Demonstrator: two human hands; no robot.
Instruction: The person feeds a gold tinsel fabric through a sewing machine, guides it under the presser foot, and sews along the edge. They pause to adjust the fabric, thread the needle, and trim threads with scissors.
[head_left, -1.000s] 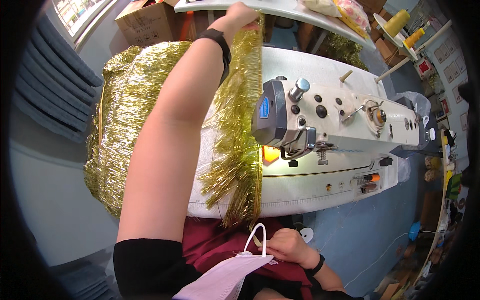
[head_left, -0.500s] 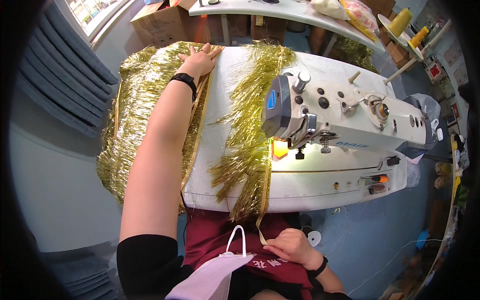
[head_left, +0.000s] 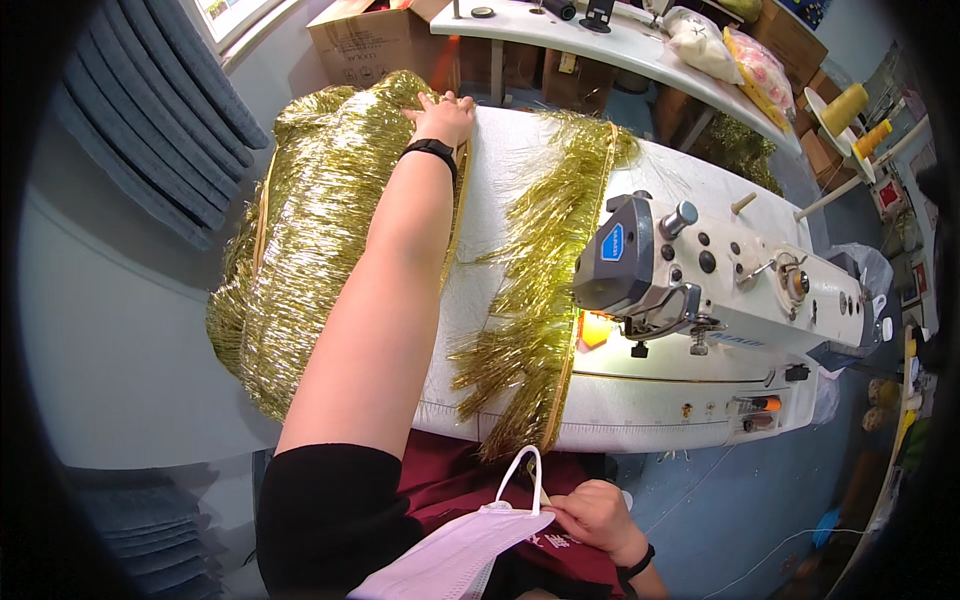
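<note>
My left arm reaches across a thick folded bundle of gold tinsel fringe (head_left: 335, 240) on the left of the sewing table. At its far right corner my left hand (head_left: 443, 118) lies with fingers spread on the tinsel and its edge tape. A single strip of gold tinsel fringe (head_left: 535, 280) runs from far to near, its taped edge passing beside the head of a white sewing machine (head_left: 735, 270). Close to my body, my right hand (head_left: 597, 515) is closed on the strip's loose tape end (head_left: 541, 488), partly hidden behind a hanging white face mask (head_left: 460, 550).
Thread cones (head_left: 845, 110) stand on a holder at the far right. Behind are a white table (head_left: 560, 32) with plastic bags and a cardboard box (head_left: 370, 45). A tool recess (head_left: 755, 412) with an orange-handled tool sits in the machine bed. A blue-grey curtain (head_left: 160, 130) hangs left.
The whole view has shifted, so the table and machine appear farther right. My left hand stays on the bundle's far corner, and my right hand keeps hold of the tape end.
</note>
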